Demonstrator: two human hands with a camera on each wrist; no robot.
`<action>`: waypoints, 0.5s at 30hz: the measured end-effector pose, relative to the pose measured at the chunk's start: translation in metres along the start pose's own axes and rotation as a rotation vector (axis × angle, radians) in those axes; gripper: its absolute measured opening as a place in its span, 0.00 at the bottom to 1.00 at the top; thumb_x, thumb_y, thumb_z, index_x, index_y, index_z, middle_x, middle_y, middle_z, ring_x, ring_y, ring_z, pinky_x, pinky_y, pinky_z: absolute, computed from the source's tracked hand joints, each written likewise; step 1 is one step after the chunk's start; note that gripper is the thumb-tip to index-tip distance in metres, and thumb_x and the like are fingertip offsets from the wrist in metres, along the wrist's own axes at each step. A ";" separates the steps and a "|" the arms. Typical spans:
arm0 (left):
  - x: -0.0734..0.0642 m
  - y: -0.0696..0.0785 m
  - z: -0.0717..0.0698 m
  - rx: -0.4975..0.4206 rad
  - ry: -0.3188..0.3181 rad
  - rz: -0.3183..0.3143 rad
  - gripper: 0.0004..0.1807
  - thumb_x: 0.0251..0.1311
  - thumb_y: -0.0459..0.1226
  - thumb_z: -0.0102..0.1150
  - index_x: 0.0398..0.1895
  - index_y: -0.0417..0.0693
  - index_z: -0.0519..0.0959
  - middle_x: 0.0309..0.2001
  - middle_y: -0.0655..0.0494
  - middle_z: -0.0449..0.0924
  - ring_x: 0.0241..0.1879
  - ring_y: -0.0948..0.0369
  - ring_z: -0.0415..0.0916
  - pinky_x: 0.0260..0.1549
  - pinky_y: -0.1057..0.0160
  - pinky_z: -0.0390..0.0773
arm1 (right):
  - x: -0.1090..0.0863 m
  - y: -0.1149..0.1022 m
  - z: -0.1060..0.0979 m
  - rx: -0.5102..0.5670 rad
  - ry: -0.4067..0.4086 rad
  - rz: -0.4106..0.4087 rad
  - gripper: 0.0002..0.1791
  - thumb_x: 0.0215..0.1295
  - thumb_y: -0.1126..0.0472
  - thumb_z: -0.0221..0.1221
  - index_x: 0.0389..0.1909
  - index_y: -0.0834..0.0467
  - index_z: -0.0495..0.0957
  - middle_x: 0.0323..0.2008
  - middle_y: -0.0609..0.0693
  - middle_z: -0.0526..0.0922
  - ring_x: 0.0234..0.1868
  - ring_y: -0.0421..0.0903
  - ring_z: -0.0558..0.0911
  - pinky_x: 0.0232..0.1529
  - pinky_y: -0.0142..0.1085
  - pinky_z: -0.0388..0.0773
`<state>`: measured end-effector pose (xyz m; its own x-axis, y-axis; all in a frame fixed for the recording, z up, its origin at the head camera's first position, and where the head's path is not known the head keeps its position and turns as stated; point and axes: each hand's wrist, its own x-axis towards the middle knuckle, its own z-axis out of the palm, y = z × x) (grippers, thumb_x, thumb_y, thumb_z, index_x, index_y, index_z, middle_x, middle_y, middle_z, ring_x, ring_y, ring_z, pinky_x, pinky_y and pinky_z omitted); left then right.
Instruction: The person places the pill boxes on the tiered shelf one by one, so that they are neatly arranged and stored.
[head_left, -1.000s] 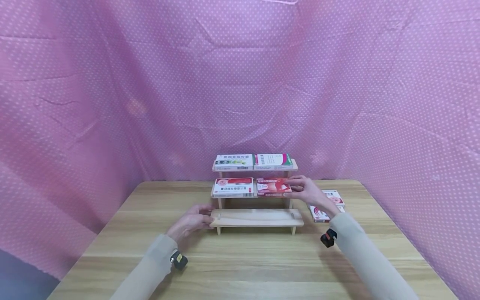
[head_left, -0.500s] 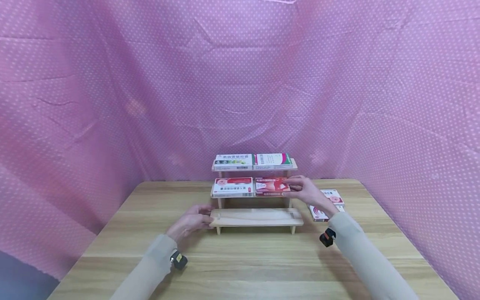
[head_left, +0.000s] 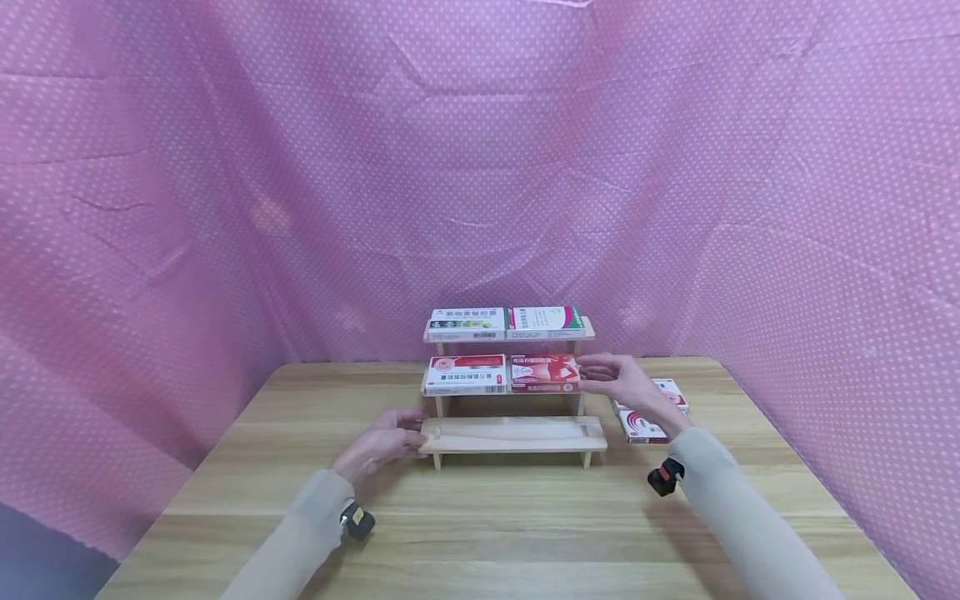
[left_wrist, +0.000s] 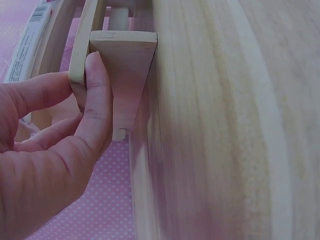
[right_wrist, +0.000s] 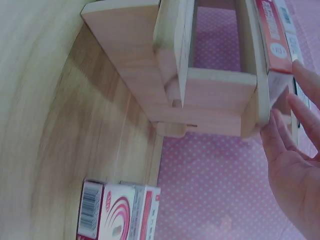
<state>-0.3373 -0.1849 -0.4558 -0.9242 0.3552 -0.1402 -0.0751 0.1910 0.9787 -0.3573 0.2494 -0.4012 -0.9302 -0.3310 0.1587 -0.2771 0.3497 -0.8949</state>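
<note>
Now four boxes on the rack [head_left: 513, 433], left hand [head_left: 382, 443] gripping its edge, right hand [head_left: 622, 385] open beside.

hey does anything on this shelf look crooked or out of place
Nothing stands out. Four medicine boxes sit square on the upper steps of the wooden stepped shelf; two more lie on the table.

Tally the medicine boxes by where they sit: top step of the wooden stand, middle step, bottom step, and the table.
Top step: 2, a green-marked box and a green-and-red box
Middle step: 2, a red-and-white box and a red box
Bottom step: 0
Table: 2, by the right hand, boxes
Total: 6
</note>
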 end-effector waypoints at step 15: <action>-0.002 0.002 -0.001 -0.018 0.005 -0.022 0.34 0.57 0.22 0.53 0.69 0.28 0.58 0.54 0.34 0.69 0.39 0.54 0.78 0.44 0.55 0.86 | -0.031 0.023 -0.032 -0.128 0.060 0.047 0.26 0.66 0.54 0.61 0.61 0.63 0.75 0.58 0.61 0.80 0.59 0.52 0.79 0.58 0.33 0.77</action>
<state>-0.3359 -0.1856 -0.4531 -0.9240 0.3468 -0.1612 -0.1024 0.1819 0.9780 -0.3428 0.2957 -0.4134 -0.9545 -0.2602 0.1456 -0.2575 0.4735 -0.8423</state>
